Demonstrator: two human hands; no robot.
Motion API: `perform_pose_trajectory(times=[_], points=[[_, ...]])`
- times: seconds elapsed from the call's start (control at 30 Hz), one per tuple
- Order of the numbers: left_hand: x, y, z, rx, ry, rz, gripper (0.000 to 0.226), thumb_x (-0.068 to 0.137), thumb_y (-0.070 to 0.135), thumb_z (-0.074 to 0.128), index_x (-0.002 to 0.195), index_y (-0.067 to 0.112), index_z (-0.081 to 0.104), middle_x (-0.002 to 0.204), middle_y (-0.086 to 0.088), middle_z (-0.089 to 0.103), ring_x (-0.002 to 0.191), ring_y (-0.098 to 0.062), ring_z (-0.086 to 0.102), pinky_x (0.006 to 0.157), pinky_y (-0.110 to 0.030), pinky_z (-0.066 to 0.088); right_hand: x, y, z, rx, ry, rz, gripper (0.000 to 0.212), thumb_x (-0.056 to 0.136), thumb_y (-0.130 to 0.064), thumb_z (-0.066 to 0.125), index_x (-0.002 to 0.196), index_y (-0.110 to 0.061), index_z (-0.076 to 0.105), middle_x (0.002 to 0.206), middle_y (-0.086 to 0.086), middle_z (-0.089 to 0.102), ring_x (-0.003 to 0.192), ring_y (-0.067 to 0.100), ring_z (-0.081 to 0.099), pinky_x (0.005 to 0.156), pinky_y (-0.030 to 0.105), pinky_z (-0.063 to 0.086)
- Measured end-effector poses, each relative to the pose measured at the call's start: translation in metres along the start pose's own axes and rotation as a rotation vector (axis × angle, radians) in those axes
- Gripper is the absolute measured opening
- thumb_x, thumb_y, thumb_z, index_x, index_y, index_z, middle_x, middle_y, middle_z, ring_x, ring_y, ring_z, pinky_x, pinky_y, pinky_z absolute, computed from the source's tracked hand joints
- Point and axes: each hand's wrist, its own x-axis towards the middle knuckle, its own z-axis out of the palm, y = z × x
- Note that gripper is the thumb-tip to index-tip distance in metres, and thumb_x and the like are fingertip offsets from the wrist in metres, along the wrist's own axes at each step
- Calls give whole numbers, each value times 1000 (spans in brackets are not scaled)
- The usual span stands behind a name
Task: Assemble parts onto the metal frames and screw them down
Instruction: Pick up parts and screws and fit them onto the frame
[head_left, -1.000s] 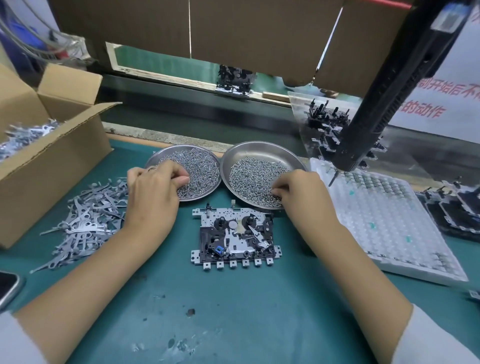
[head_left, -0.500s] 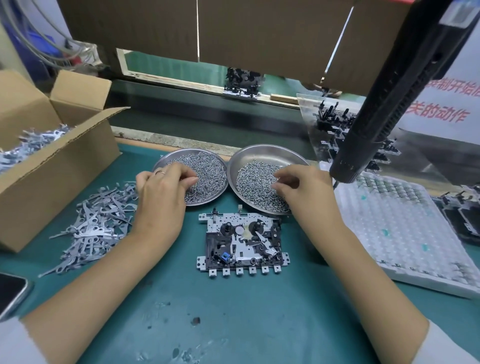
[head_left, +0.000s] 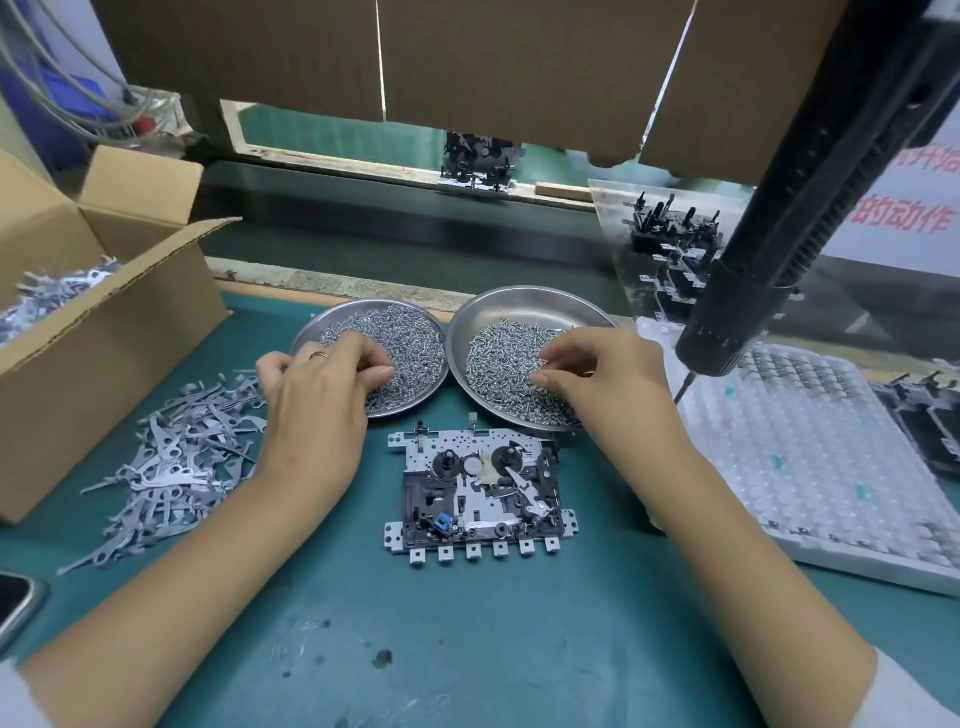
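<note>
A metal frame (head_left: 480, 499) lies on the mat, between and just nearer than both hands. The left hand (head_left: 317, 395) and right hand (head_left: 605, 382) curl over the screw dishes (head_left: 524, 306); whether either pinches a screw cannot be told. Tiny screws could slip and scatter

1. Both forearms are seen bare, with white sleeves pushed back near the elbows at 7 and 5 o'clock of the view.
2. The left forearm is stretched toward 1 o'clock; the left hand (head_left: 317, 400) is held palm down, fingers curled, thumb tip drawn toward the fingertips.
3. A ring is worn on one left finger.
4. The right forearm is stretched toward 11 o'clock; the right hand (head_left: 608, 379) is held palm down, fingers bent, fingertips gathered at 9 o'clock of the knuckles.
5. Whether anything is caught in either grip cannot be told.
</note>
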Motion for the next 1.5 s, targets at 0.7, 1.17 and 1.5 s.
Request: perform_pose_trajectory(times=[0.7, 1.17, 1.5], points=[[-2, -1, -4, 60, 37, 30, 10, 86, 17, 67, 93, 18, 75, 92, -2, 73, 86, -29, 62, 78, -34, 21, 3, -1, -6, 39, 19, 42, 11, 82, -6, 71, 91, -13, 71, 72, -10, 62, 67, -3, 56, 62, 1, 40], [8, 0, -2, 44, -109, -245, 10, 81, 42, 69, 87, 35, 73, 113, 11, 59, 110, -17, 46, 82, -28, 16, 3, -1, -4, 143, -30, 78, 15, 81, -1, 72, 92, -12, 71, 71, -10, 62, 67, -2, 58, 63, 1, 43], [2, 9, -13, -146, 45, -79, 7, 83, 18, 70, 89, 17, 74, 95, 5, 68, 90, -21, 61, 96, -48, 35, 5, -4, -8, 269, -51, 95, 15, 82, -1, 70, 87, -14, 69, 80, -2, 67, 70, 3, 60, 68, 5, 46]])
